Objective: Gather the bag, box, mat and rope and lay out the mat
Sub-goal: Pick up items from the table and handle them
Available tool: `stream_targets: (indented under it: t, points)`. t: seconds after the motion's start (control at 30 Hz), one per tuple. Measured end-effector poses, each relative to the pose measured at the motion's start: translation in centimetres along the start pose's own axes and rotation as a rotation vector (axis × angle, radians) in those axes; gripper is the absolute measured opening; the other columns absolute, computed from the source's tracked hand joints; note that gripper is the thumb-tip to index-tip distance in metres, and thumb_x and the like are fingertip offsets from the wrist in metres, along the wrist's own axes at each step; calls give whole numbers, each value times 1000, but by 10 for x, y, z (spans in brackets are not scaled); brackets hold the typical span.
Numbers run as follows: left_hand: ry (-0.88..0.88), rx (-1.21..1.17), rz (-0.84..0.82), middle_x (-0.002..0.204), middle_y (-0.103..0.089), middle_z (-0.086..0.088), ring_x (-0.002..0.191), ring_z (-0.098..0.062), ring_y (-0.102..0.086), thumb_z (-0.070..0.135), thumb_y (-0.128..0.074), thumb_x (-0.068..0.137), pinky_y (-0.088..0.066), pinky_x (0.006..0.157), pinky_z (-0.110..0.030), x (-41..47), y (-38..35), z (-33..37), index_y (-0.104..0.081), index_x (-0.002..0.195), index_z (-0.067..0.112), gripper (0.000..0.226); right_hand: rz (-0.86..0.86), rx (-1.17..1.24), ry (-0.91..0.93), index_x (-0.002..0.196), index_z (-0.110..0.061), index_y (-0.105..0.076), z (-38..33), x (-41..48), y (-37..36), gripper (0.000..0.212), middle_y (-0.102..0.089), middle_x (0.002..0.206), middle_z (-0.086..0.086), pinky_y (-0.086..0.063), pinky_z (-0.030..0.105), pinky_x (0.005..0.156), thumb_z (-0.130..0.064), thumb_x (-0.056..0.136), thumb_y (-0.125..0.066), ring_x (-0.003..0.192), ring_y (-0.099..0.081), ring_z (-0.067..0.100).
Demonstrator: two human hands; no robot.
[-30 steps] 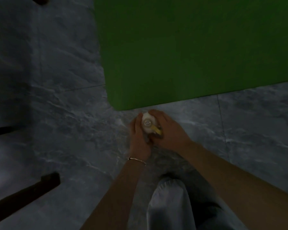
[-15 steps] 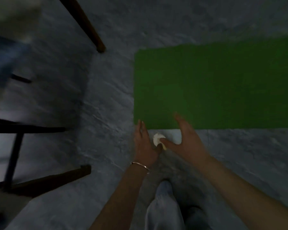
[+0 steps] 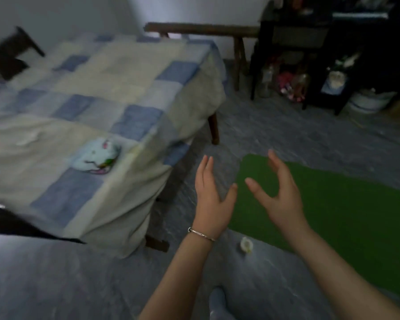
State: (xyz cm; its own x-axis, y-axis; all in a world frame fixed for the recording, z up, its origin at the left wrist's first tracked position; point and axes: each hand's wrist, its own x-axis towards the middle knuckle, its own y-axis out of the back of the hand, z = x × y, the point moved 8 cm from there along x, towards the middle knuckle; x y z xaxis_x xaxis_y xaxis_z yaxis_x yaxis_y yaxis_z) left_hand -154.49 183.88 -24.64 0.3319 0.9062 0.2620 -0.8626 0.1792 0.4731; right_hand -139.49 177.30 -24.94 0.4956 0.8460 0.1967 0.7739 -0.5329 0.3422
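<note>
Far to the left of the left fingertips, a checked cloth [image 3: 102,100] in blue and cream drapes over a low piece of furniture. On it, well apart from either hand, lies a pale, crumpled bag [image 3: 96,158] with some coloured print. Blur hides the detail, but it is probably the task's bag, resting where a reach from the floor [image 3: 56,285] could take it.

The left hand [image 3: 211,199] hovers above the floor with its fingers [image 3: 206,167] straight and close together and the thumb spread, holding nothing. A thin bracelet [image 3: 201,234] circles the wrist. Below and between the two wrists, a small white roll [image 3: 246,244] sits on the floor just beside the mat's near edge. Whether it is the rope I cannot tell; lying there, it leaves both hands free.

The right hand [image 3: 280,199] is raised too, with its fingers [image 3: 275,160] loosely curved and the thumb apart, a wide-open cup with nothing in it. Under and beyond those fingers the green mat [image 3: 333,204] lies flat on the floor, one corner reaching toward the gap between the thumbs, so the laying-out seems done or nearly so.

Far beyond the right fingertips stand dark shelves [image 3: 321,54] crowded with things too dim to name. No box shows clearly. With both palms empty and lifted, the likely next reach is leftward, for the bag.
</note>
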Motion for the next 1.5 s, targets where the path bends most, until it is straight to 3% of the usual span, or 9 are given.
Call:
stream_targets:
  t: [0.1, 0.27, 0.43, 0.6, 0.9, 1.1, 1.3, 1.4, 1.5]
  points:
    - [0, 25, 87, 151, -24, -14, 140, -13, -18, 40, -51, 81, -11, 114, -13, 14, 67, 15, -24, 143, 4, 76, -32, 47, 70, 143, -18, -34, -57, 20, -21, 84, -37, 149, -6, -32, 35, 111, -58, 74, -61, 135, -35, 7]
    - [55, 55, 228, 150, -24, -8, 142, -21, -21, 38, -57, 80, -16, 117, -28, 32, 182, 13, -19, 141, 18, 74, -114, 120, 150, 143, -23, -34, -143, 42, -80, 77, -37, 146, -10, -29, 10, 103, -49, 79, -69, 131, -34, -4]
    - [176, 88, 318, 149, -26, -13, 140, -25, -25, 24, -68, 79, -19, 117, -37, 58, 268, -31, -23, 142, 12, 78, -202, 84, 191, 141, -18, -36, -188, 62, -171, 75, -38, 142, -8, -33, 24, 107, -46, 79, -68, 132, -37, 8]
    - [345, 155, 299, 151, -21, -15, 140, -25, -21, 12, -65, 85, -11, 107, -15, 91, 318, -112, -24, 144, 5, 73, -350, -14, 156, 142, -14, -35, -191, 87, -289, 70, -34, 149, 4, -27, 22, 106, -34, 84, -69, 136, -32, 14]
    - [711, 78, 231, 147, -24, -19, 135, -33, -30, 16, -62, 86, -27, 113, -37, 104, 313, -245, -23, 144, 4, 71, -555, -441, 61, 125, -12, -42, -125, 123, -437, 47, -48, 127, 5, -39, 33, 82, -38, 88, -56, 115, -47, 25]
    - [798, 228, 204, 143, -33, -20, 132, -37, -30, 36, -75, 74, -22, 110, -39, 108, 298, -269, -27, 142, 7, 89, -603, -609, -21, 133, -13, -39, -89, 123, -460, 55, -53, 129, 12, -45, 41, 88, -40, 88, -54, 117, -46, 33]
    - [834, 102, 289, 141, -33, -17, 129, -36, -34, 33, -79, 66, -30, 110, -44, 107, 291, -259, -33, 140, 13, 90, -533, -315, 39, 123, -14, -52, -108, 121, -443, 40, -62, 116, 14, -48, 37, 83, -15, 83, -59, 105, -57, 31]
    - [779, -17, 328, 121, -59, -15, 111, -28, -58, 49, -72, 44, -48, 95, -45, 105, 282, -242, -50, 123, 15, 88, -446, -213, 68, 116, -17, -58, -122, 117, -412, 36, -66, 109, 9, -46, 30, 80, -13, 80, -60, 99, -61, 27]
    - [718, -72, 271, 104, -66, -10, 95, -25, -66, 39, -74, 46, -54, 86, -42, 105, 261, -209, -55, 102, 22, 61, -311, -106, 49, 113, -15, -61, -128, 113, -355, 35, -68, 105, 6, -42, 20, 77, -11, 78, -65, 96, -63, 23]
